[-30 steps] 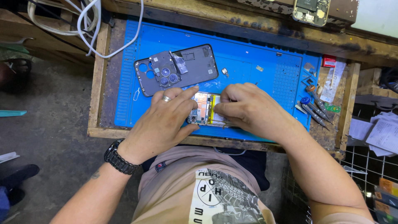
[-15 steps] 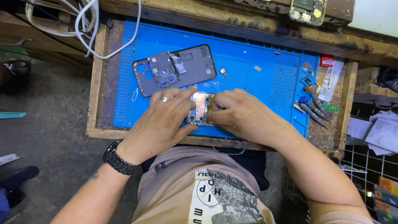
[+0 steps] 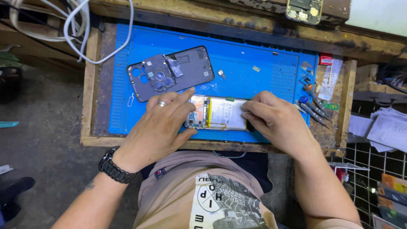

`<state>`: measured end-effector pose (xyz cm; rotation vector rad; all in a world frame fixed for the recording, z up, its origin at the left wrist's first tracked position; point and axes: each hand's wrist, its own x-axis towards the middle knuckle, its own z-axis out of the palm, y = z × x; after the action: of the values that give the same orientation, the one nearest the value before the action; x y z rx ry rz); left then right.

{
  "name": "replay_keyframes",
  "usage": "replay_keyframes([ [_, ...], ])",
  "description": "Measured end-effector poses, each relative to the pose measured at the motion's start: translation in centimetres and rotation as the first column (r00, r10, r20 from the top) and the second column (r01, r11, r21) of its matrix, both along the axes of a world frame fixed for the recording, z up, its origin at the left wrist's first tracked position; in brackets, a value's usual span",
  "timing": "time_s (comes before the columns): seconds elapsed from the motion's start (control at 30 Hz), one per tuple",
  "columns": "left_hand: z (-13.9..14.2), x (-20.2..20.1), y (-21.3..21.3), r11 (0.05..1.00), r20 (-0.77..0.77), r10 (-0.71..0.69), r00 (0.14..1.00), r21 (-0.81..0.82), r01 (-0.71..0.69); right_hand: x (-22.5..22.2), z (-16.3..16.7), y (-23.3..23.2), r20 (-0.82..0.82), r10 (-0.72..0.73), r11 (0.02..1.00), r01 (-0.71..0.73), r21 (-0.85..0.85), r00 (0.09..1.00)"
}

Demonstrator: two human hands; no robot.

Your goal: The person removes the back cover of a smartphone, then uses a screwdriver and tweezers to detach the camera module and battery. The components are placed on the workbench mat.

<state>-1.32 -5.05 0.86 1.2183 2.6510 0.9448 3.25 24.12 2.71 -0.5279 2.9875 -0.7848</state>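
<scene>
An opened phone [image 3: 218,113] lies on the blue work mat [image 3: 254,82], its white battery and circuit board showing. My left hand [image 3: 163,123], with a ring and a black wristwatch, holds down its left end, fingers on the board. My right hand [image 3: 275,118] grips its right end, fingertips on the battery's edge. The phone's dark back cover [image 3: 171,73] with camera holes lies just beyond my left hand.
Several screwdrivers [image 3: 313,106] lie at the mat's right side. White cables [image 3: 80,29] hang over the wooden tray's [image 3: 91,85] far left corner. Another bare phone frame [image 3: 303,9] sits on the far ledge. Small parts [image 3: 221,74] lie mid-mat. Papers [image 3: 388,127] are at right.
My right hand has slid to the right off the phone's middle, uncovering the white battery. The left hand stays on the phone's left end.
</scene>
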Motion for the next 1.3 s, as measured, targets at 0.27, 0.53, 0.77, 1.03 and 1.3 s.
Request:
replay_keyframes([
  [0.27,-0.4,-0.3,-0.1,1.0,0.017,-0.012,1.0,0.023,0.012,1.8,0.1,0.3,0.038,-0.136,0.99,0.137,-0.045,0.99],
  [0.53,-0.3,-0.3,-0.2,0.997,0.033,-0.036,0.999,0.072,0.033,-0.5,-0.8,-2.3,-0.123,-0.029,0.998,0.021,-0.064,0.992],
  [0.77,0.1,-0.2,-0.3,0.991,-0.026,-0.044,0.999,0.125,0.047,-1.8,-0.9,-2.8,-0.104,0.02,0.999,-0.024,-0.03,0.994],
  [1.03,0.1,-0.3,-0.2,0.985,-0.016,-0.071,0.997,0.157,0.073,-1.2,-2.2,-3.4,-0.231,-0.011,1.0,0.011,-0.002,0.973],
  [1.3,0.4,-0.1,0.0,0.993,0.044,-0.065,0.997,0.103,0.061,0.0,-3.6,-4.0,-0.434,-0.024,0.998,0.049,0.046,0.901],
])
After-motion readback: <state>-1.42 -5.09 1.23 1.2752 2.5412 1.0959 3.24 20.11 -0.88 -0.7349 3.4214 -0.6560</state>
